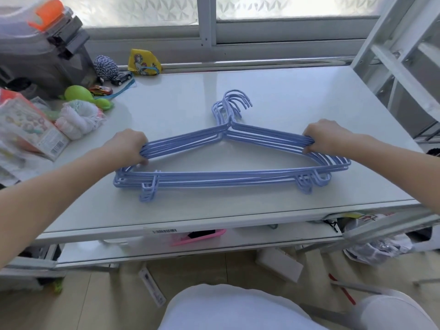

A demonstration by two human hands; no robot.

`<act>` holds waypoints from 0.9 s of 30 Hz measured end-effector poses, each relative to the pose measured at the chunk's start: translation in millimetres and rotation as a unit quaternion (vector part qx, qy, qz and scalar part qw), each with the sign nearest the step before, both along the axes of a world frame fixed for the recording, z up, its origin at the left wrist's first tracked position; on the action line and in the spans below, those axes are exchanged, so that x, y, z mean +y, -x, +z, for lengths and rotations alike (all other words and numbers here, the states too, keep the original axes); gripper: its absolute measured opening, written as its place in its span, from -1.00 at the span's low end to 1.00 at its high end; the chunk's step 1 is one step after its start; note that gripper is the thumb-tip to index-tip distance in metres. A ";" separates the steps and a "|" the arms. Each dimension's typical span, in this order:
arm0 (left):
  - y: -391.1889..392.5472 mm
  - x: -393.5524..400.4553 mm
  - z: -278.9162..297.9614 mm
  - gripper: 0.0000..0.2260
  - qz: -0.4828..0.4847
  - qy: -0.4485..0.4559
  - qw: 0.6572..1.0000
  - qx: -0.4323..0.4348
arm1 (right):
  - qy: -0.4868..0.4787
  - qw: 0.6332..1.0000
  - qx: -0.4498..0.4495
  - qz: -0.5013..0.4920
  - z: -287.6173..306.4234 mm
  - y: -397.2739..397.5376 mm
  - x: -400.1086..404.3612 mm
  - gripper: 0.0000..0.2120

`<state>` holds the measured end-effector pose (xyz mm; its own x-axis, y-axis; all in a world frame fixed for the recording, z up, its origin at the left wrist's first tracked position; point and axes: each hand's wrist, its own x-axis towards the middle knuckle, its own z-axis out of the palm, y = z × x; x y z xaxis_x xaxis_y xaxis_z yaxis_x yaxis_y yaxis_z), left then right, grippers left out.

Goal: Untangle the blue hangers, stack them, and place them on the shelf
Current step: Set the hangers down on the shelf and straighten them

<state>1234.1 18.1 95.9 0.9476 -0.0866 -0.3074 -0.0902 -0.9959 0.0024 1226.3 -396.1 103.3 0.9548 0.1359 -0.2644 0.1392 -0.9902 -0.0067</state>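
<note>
White worktop holds the blue hangers in one pile, left hand and right hand squeezing the sloping arms, so lift them level, hooks together.

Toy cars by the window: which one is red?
The red toy car, lying nearer the green toy. The other toy car is dark and sits further back, beside the blue-and-white twine ball.
</note>
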 end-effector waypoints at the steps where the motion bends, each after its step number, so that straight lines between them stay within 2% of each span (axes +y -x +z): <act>1: 1.2 2.2 0.1 -0.81 0.002 0.002 1.000 0.000 | -0.002 1.000 -0.003 -0.003 -0.4 1.5 0.4 -0.86; 6: 13.7 6.7 7.8 -0.74 0.041 -0.013 0.999 0.025 | -0.018 1.000 -0.012 -0.014 -0.9 5.7 4.9 -0.81; 10: 15.7 8.6 14.7 -0.82 0.061 -0.010 0.997 0.037 | -0.015 0.999 -0.001 -0.043 -0.8 6.2 7.7 -0.75; 14: 20.9 19.9 16.5 -0.91 0.128 0.035 0.987 0.091 | -0.020 0.989 0.064 -0.135 5.3 10.7 -5.7 -0.67; 18: 25.3 31.8 15.4 -0.80 0.209 0.078 0.959 0.172 | -0.076 0.967 0.131 -0.203 10.6 10.8 -8.6 -0.75; 21: 25.9 30.0 17.9 -0.83 0.228 0.125 0.949 0.175 | -0.081 0.963 0.149 -0.211 14.2 11.4 -10.2 -0.70; 27: 23.7 27.0 16.8 -0.86 0.225 0.100 0.955 0.168 | -0.084 0.969 0.124 -0.197 14.4 10.5 -4.1 -0.71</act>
